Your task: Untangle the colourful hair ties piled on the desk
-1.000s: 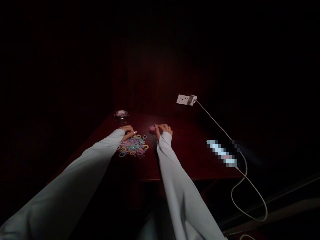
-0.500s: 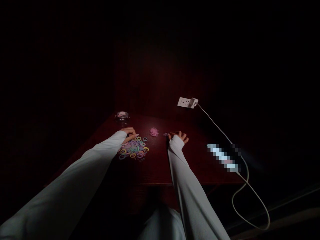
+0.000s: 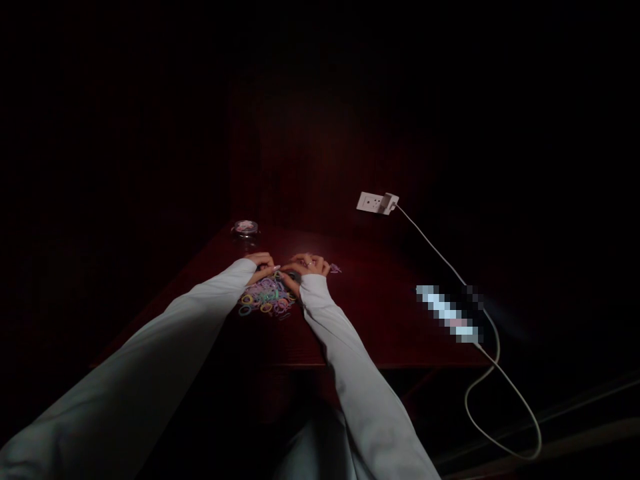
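Observation:
A heap of small hair ties (image 3: 267,299) in purple, yellow, green and blue lies on the dark red table. Along its far left side rests my left hand (image 3: 261,265), fingers curled and thumb close to them; whatever they may hold is too small to make out. My right hand (image 3: 307,268), with a ring on one finger, reaches over from the right. Its thumb and forefinger are a little apart at the heap's far right edge, close to my left fingertips. Pink ties behind this hand are mostly hidden. A few purple ties (image 3: 336,269) lie just right of it.
A round clear container (image 3: 246,229) stands at the table's far left. A white charger (image 3: 391,203) sits in the wall socket (image 3: 371,202). Its cable (image 3: 430,245) runs down to a blurred-out bright device (image 3: 447,313) at the right. The table's front edge (image 3: 310,365) is near me.
My right hand has moved left from the purple ties to the mixed heap, covering most of the pink pile. My left hand has stayed nearly still.

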Demonstrator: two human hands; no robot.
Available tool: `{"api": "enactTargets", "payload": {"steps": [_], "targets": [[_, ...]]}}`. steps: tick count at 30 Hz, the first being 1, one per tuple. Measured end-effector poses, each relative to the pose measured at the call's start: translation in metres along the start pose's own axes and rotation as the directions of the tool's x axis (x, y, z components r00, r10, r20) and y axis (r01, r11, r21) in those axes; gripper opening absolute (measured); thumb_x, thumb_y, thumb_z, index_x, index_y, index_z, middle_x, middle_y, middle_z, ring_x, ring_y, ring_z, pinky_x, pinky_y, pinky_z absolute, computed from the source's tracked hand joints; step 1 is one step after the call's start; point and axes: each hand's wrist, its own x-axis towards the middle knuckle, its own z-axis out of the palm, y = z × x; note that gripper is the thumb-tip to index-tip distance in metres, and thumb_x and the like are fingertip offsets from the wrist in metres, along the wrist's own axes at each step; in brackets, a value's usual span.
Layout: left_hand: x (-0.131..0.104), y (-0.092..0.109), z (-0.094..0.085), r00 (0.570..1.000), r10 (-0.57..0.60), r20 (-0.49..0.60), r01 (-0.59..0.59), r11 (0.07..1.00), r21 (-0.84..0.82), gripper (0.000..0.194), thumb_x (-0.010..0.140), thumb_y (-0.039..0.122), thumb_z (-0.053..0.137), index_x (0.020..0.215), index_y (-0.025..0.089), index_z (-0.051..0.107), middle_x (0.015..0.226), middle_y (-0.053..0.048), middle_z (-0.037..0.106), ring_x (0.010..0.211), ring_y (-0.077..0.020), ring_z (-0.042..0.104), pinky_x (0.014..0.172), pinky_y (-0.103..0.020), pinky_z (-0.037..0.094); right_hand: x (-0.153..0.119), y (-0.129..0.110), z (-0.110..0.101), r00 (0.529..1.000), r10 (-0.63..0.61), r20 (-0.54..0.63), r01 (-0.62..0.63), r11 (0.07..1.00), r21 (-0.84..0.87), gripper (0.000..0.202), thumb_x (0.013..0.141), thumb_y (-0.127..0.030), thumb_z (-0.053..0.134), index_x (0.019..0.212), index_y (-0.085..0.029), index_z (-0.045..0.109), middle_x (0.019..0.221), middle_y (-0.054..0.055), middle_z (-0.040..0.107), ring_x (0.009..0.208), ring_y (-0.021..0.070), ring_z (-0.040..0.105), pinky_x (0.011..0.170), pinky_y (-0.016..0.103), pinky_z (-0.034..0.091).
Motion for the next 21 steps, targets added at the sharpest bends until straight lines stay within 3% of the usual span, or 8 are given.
{"api": "enactTargets", "payload": {"steps": [6, 15, 21], "targets": [[0.001, -0.004, 0.0, 1.0, -0.006, -0.002, 0.006, 1.0, -0.007, 0.049, 0.1, 0.061, 0.054, 0.075, 0.02, 0.066, 0.078, -0.001, 0.059, 0.072, -0.0163, 0.052, 0.071, -0.027, 0.045, -0.002, -0.016, -0.002, 0.998, -0.021, 0.053, 0.02, 1.0, 0.016, 0.018, 0.101, -0.05, 0.073, 0.106, -0.039, 0.086, 0.137, 0.0, 0.071, 0.131, 0.0302, 0.043, 0.111, 0.045, 0.025], [-0.008, 0.029, -0.011, 1.0, -0.001, -0.031, 0.001, 1.0, -0.012, 0.039, 0.104, 0.05, 0.055, 0.086, 0.019, 0.072, 0.088, -0.002, 0.065, 0.077, -0.0165, 0.057, 0.077, -0.028, 0.048, 0.003, -0.007, 0.003, 0.998, 0.048, 0.038, -0.048, 0.999, 0.011, 0.013, 0.1, -0.046, 0.075, 0.103, -0.04, 0.087, 0.132, 0.001, 0.071, 0.13, 0.0306, 0.043, 0.108, 0.045, 0.028], [-0.008, 0.035, -0.015, 1.0, 0.018, -0.022, -0.018, 1.0, -0.008, 0.032, 0.104, 0.043, 0.056, 0.09, 0.019, 0.073, 0.092, -0.003, 0.068, 0.079, -0.0162, 0.059, 0.077, -0.028, 0.048, 0.0, -0.006, -0.001, 0.998, 0.042, 0.048, -0.043, 0.999, 0.006, 0.015, 0.101, -0.047, 0.075, 0.104, -0.038, 0.087, 0.133, 0.001, 0.071, 0.129, 0.0297, 0.042, 0.107, 0.043, 0.027]]}}
